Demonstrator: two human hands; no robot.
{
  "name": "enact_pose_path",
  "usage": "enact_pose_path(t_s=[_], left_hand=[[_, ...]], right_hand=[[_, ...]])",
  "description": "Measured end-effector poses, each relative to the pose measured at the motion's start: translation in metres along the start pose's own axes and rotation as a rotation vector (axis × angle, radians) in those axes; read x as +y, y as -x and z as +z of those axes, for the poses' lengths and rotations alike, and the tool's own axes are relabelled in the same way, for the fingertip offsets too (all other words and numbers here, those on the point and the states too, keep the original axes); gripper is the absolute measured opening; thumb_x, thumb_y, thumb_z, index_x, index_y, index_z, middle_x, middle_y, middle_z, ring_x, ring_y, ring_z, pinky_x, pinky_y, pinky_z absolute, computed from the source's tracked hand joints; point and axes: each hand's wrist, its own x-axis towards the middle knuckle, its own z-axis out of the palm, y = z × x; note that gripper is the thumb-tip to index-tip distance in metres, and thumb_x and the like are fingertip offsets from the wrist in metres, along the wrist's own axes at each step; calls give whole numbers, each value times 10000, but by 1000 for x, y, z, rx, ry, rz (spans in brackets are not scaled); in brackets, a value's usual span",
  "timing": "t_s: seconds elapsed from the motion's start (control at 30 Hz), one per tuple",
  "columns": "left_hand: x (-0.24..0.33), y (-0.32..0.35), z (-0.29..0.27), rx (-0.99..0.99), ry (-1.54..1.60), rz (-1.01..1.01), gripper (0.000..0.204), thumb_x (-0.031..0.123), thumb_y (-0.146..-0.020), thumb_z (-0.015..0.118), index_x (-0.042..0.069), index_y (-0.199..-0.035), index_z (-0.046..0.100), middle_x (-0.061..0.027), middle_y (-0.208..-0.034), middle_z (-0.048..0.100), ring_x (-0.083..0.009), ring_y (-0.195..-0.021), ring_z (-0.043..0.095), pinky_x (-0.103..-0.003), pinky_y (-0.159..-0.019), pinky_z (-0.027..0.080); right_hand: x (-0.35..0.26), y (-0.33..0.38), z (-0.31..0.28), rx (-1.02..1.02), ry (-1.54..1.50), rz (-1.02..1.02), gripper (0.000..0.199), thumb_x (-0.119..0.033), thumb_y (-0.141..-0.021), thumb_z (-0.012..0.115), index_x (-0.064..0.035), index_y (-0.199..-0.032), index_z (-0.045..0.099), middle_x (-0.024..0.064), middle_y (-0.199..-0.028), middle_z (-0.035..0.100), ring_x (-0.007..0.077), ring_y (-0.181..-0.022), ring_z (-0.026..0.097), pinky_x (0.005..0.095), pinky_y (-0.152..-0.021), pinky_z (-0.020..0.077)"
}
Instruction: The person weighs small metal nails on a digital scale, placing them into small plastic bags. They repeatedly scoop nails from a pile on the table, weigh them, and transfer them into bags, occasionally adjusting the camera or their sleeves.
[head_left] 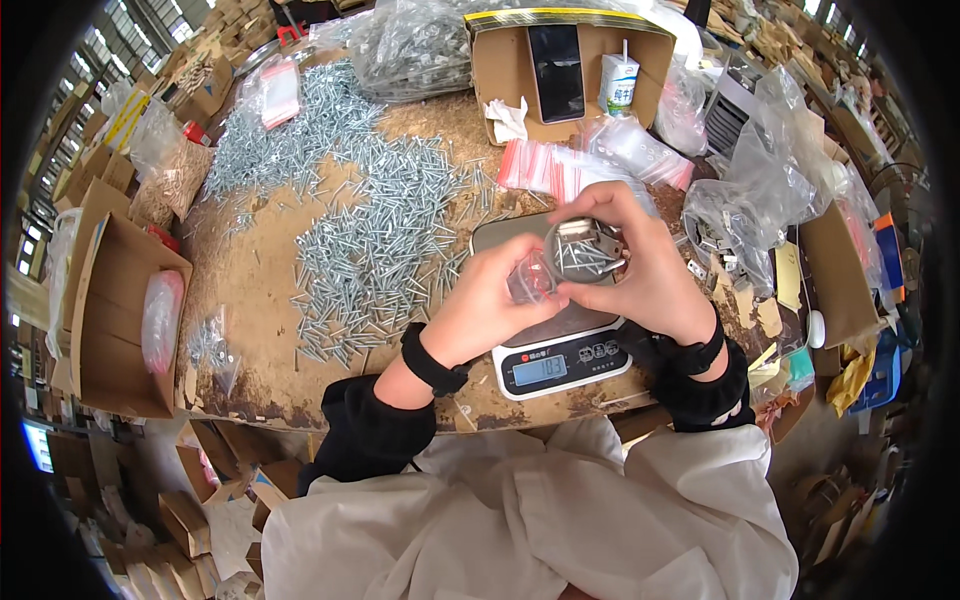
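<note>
My right hand [655,262] is wrapped round a small round metal cup [560,266], tilted toward the left. Several screws [588,260] and some small metal parts lie inside it. In my left hand [485,308] is a small clear plastic bag [530,280], pinched beside the cup's rim with its mouth facing the cup. Both hands are above a digital scale [567,368] with a lit display; its plate is partly hidden under them. Left of the scale, a large heap of silvery screws [375,245] spreads over the wooden table [255,300].
Flat plastic bags with red edges [560,170] lie behind the scale. Farther back, a cardboard box [500,75] holds a phone [556,72] and a drink pouch [619,84]. An open carton [120,320] stands at left. Metal brackets and clear bags [740,225] are at right.
</note>
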Motion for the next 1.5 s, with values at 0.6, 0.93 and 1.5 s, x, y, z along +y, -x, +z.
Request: enact_pose_path(t_s=[0.6, 0.93, 1.5], left_hand=[[-1, 2, 7, -302, 373, -126, 675, 55, -813, 813, 21, -1405, 490, -52, -1238, 622, -126, -1161, 587, -310, -981, 486], [5, 2, 5, -308, 365, -85, 628, 72, -816, 823, 29, -1365, 519, -35, -1232, 620, -113, -1118, 595, -299, -956, 490], [12, 6, 9, -181, 517, -143, 511, 59, -782, 846, 17, -1184, 532, -33, -1096, 581, -114, -1004, 587, -263, -855, 501]], right_hand=[[-4, 7, 8, -54, -102, 85, 456, -358, -769, 802, -57, -1060, 620, 55, -671, 610, 151, -566, 580, 291, -538, 449], [-6, 9, 11, -27, -416, 187, 344, -323, -954, 668, -36, -1137, 619, 36, -923, 667, 92, -801, 590, 262, -712, 478], [-13, 6, -4, -98, -718, 298, 475, -442, -1015, 550, -16, -1219, 597, 31, -1060, 645, 92, -954, 601, 249, -832, 484]])
